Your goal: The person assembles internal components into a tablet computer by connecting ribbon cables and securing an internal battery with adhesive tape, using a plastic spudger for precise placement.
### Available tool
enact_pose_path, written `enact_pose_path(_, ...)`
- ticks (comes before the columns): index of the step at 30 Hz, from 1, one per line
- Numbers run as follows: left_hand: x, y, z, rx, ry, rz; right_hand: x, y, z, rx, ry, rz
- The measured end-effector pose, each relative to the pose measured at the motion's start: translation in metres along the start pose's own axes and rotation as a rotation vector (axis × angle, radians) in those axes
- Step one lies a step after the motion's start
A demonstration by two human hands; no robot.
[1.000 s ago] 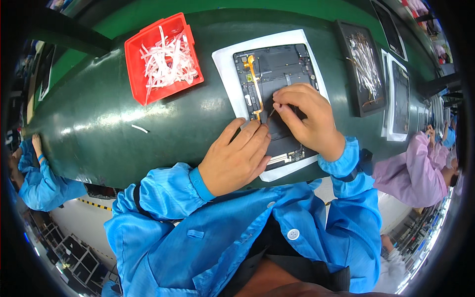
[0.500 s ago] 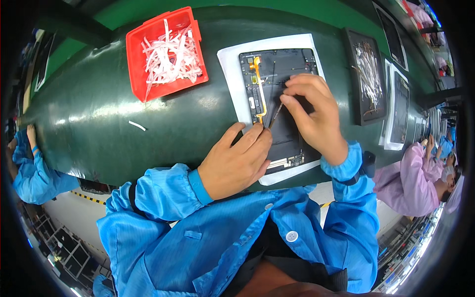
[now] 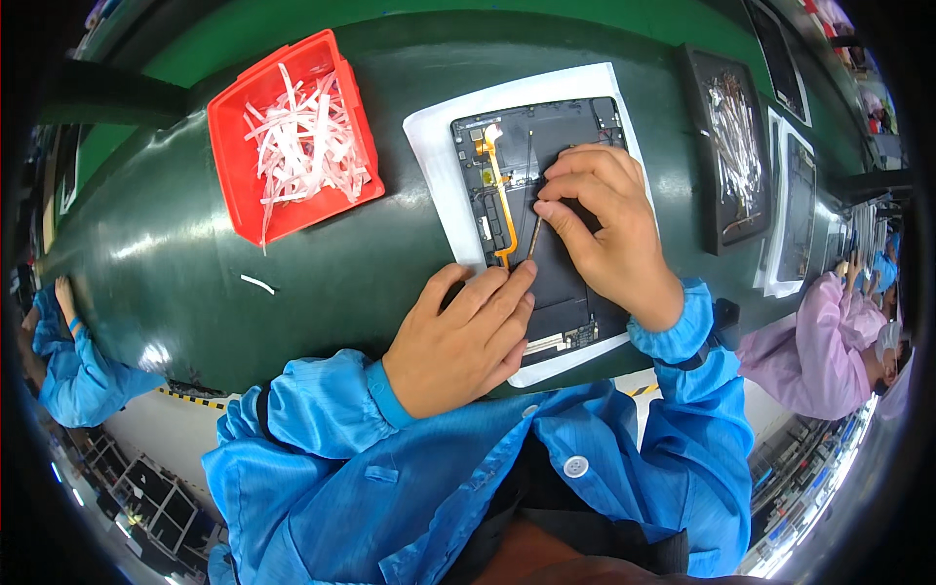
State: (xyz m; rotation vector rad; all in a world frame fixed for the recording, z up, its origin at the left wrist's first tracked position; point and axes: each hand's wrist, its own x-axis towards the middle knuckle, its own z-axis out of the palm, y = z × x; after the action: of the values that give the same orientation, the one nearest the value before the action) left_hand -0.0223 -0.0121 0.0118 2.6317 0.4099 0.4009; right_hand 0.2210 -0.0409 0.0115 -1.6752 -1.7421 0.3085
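An opened flat dark device [image 3: 561,283], like a tablet's inner housing, lies on a white sheet [image 3: 436,161]. An orange flex cable [image 3: 504,210] runs down its left side. Over the middle of the housing, my right hand [image 3: 614,229] pinches the upper end of a thin brownish strip [image 3: 535,237] between thumb and fingers. At the strip's lower end, the bunched fingertips of my left hand [image 3: 463,336] press it against the housing. Another thin dark line [image 3: 530,156] shows above, on the housing. Part of the housing's right side is hidden under my right hand.
A red bin [image 3: 222,180] full of pale paper-like strips stands left on the green table [image 3: 341,283]. One white strip [image 3: 258,284] lies loose near it. To the right are a black tray [image 3: 717,234] of thin silvery strips and more devices [image 3: 798,210]. Co-workers sit both sides.
The view has shifted a little, so bin and device appear farther left. Both hands keep the strip, which now stands slightly more upright; my left fingertips sit a bit lower on the housing.
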Motion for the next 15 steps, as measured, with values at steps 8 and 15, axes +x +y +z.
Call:
enact_pose_path(8,0.0002,0.0021,-0.0010,0.006,-0.040,-0.009,-0.0013,0.0002,0.0005,-0.022,-0.001,-0.001)
enact_pose_path(15,-0.0009,0.0023,-0.0006,0.024,-0.046,-0.008,-0.0003,-0.0015,0.0012,-0.022,0.007,-0.006)
